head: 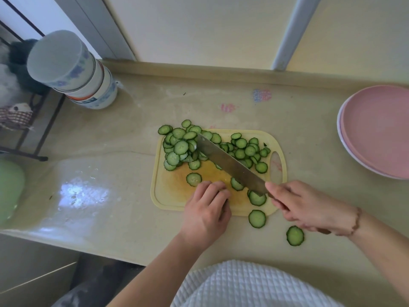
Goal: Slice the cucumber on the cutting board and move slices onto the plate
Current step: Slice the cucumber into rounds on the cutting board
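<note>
Cucumber slices are heaped at the board's 12 o'clock; dozens, uncountable. Slicing looks nearly done. One cutting board, two strays on the surface at 5. Plate at 2 is bare, transfer not started. Right hand grips one knife; left hand fingers curled, contents hidden.

The counter looked like smooth, glossy stone, mirroring light at 8 o'clock. The board seemed matt yellow plastic, stained orange. The knife blade was dull brushed metal. At 3 o'clock, the plates looked satin pink plastic. At 6 o'clock, white waffle-textured cloth.
</note>
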`<move>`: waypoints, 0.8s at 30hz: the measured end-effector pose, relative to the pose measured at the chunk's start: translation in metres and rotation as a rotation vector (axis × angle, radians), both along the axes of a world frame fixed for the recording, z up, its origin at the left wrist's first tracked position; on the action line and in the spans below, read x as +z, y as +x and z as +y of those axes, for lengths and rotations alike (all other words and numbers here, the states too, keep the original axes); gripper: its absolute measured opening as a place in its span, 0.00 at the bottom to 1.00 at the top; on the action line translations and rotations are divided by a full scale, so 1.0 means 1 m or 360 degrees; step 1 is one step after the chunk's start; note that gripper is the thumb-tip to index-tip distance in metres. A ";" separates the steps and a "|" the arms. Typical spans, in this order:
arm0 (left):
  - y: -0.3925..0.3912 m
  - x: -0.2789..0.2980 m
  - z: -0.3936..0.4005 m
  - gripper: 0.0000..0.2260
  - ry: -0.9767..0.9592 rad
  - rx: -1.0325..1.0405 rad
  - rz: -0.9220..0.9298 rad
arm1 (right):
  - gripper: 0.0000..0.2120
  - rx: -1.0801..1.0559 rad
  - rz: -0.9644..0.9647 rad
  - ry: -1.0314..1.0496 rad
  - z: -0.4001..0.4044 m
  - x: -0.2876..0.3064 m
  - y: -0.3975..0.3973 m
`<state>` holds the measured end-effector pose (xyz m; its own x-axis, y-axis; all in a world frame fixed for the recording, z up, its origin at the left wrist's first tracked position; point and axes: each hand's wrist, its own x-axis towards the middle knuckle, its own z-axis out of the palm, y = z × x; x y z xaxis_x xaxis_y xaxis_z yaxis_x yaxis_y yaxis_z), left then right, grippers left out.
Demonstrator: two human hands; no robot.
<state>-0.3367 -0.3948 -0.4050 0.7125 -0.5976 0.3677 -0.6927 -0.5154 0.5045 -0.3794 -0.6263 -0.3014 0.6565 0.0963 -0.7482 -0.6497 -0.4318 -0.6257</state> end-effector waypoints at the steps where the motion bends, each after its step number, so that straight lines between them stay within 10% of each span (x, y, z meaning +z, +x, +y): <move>1: 0.000 0.000 0.001 0.05 0.0008 -0.0004 0.0007 | 0.26 0.0023 0.0004 0.0013 -0.007 0.004 0.001; 14: 0.001 -0.007 0.029 0.15 -0.0341 0.0224 0.0282 | 0.25 0.0688 0.0339 -0.0314 -0.077 -0.003 0.002; 24: 0.002 -0.011 0.029 0.14 -0.0411 0.0269 0.0322 | 0.19 0.0594 0.0452 -0.0190 -0.084 -0.021 -0.002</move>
